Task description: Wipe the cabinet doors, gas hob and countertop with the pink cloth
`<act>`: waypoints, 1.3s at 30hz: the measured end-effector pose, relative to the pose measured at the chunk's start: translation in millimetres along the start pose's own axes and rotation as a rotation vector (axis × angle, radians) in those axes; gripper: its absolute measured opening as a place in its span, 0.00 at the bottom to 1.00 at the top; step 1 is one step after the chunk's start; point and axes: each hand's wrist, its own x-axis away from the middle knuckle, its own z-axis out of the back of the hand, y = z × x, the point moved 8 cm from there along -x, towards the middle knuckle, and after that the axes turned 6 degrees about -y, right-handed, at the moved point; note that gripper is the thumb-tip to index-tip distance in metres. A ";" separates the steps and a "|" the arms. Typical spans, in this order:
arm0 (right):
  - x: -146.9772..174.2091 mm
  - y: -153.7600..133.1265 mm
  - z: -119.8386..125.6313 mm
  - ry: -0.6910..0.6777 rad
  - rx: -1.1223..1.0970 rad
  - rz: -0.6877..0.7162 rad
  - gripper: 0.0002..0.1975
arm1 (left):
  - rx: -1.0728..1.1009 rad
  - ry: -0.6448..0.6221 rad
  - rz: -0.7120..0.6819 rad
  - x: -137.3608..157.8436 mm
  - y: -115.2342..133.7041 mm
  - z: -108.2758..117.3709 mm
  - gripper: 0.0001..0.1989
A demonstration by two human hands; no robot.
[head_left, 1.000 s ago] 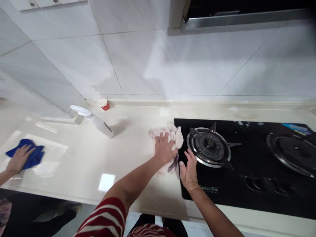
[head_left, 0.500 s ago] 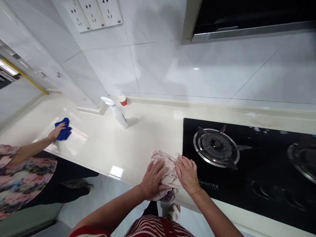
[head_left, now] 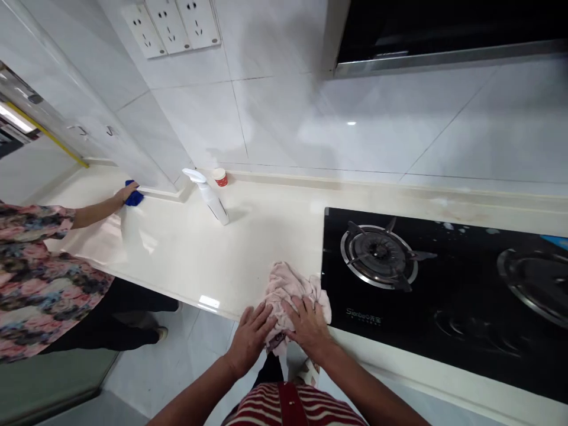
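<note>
A crumpled pale pink cloth lies on the white countertop beside the hob's left edge, part of it hanging over the front edge. My right hand rests flat on top of the cloth, fingers spread. At the cloth's left side is my left hand, its fingers stretched out and the fingertips touching the fabric. A white spray bottle stands farther back on the counter, near a red and white paper cup by the wall.
To the right is a black gas hob with a burner. At the left, another person in a floral top presses a blue cloth on the counter. A dark range hood hangs above.
My right hand has moved from the cloth's right edge onto its top. My left hand has slid left and toward me, off the cloth's middle. The other person's blue cloth has moved toward the wall.
</note>
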 end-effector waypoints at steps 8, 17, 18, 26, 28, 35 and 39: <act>-20.6 4.6 23.9 -0.074 -0.461 -0.093 0.27 | 0.806 0.090 0.556 8.9 -63.2 68.0 0.16; -65.2 109.9 75.9 0.110 -0.352 -0.387 0.22 | 0.620 0.346 0.699 -74.8 -125.1 133.9 0.26; -59.2 109.3 82.2 0.167 -0.295 -0.386 0.21 | 0.530 0.389 0.682 -76.7 -119.6 134.6 0.26; -25.6 21.2 14.0 0.111 -0.058 -0.108 0.24 | 0.047 0.066 0.394 -104.2 -20.8 33.1 0.31; -32.8 26.6 -0.1 0.141 -0.041 -0.144 0.26 | 0.044 0.056 0.442 -121.3 -27.5 26.2 0.37; -118.0 68.5 -7.7 0.162 -0.031 -0.252 0.34 | 0.113 0.092 0.562 -194.6 -107.4 54.2 0.48; -133.9 65.7 -8.8 0.177 -0.040 -0.230 0.33 | 0.126 0.092 0.598 -198.1 -135.7 63.4 0.40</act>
